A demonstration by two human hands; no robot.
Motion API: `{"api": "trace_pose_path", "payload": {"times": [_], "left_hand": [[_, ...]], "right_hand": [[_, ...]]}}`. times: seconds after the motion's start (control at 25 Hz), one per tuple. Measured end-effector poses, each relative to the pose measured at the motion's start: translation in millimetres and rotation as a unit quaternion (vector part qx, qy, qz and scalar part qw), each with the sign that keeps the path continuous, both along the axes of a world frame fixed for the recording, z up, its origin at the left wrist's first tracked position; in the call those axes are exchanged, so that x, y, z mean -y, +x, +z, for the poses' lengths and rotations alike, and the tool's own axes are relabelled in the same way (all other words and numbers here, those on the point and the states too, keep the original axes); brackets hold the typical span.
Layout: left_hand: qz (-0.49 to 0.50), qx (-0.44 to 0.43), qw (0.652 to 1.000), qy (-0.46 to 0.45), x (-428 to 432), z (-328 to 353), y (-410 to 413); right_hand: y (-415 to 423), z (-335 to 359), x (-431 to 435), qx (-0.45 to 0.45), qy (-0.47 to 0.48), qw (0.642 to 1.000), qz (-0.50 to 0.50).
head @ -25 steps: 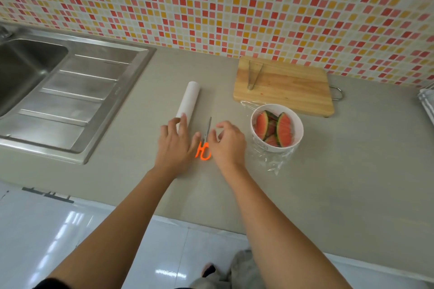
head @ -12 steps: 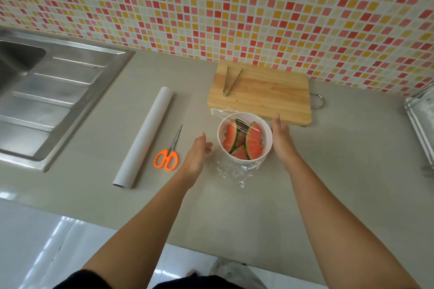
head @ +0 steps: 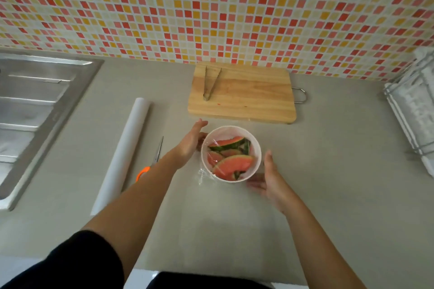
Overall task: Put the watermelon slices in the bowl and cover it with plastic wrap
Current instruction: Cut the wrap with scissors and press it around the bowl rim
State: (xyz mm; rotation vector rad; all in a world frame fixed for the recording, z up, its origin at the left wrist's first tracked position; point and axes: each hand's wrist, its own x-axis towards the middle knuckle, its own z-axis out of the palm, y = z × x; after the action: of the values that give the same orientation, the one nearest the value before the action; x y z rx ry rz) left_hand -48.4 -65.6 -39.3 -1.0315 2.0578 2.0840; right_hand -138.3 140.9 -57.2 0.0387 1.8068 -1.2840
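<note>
A white bowl (head: 256,148) stands on the grey counter and holds several watermelon slices (head: 231,165). Clear plastic wrap (head: 203,175) is stretched over its top, with loose film bunched at its lower left. My left hand (head: 190,143) lies flat against the bowl's left side, fingers extended. My right hand (head: 270,179) cups the bowl's lower right side, fingers spread. Whether the hands press on the wrap is hard to tell.
The white wrap roll (head: 126,152) lies to the left, with orange-handled scissors (head: 150,162) beside it. A wooden cutting board (head: 244,94) with metal tongs (head: 211,83) is behind the bowl. A steel sink (head: 35,110) is far left, a rack (head: 415,105) far right.
Both hands left the scissors and went to the bowl. Since half a second ago they have closed in around its sides, the left higher and the right lower.
</note>
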Motion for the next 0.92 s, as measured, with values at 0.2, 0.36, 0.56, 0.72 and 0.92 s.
{"api": "trace_pose_path", "payload": {"times": [0.2,0.36,0.56,0.72,0.92], "left_hand": [[-0.114,0.072,0.987,-0.092,16,5,-5],[-0.074,0.085,0.988,-0.107,19,0,6],[-0.124,0.106,0.951,-0.263,40,8,9],[-0.142,0.078,0.934,-0.319,53,17,13],[-0.095,0.026,0.945,-0.313,49,17,26]], "right_hand": [[-48,8,13,-0.248,0.115,0.962,0.009],[-70,21,54,-0.120,0.057,0.976,0.171],[-79,13,69,-0.078,0.024,0.992,0.095],[-80,12,66,-0.062,-0.039,0.997,0.036],[-79,12,67,-0.183,-0.005,0.982,0.054]]}}
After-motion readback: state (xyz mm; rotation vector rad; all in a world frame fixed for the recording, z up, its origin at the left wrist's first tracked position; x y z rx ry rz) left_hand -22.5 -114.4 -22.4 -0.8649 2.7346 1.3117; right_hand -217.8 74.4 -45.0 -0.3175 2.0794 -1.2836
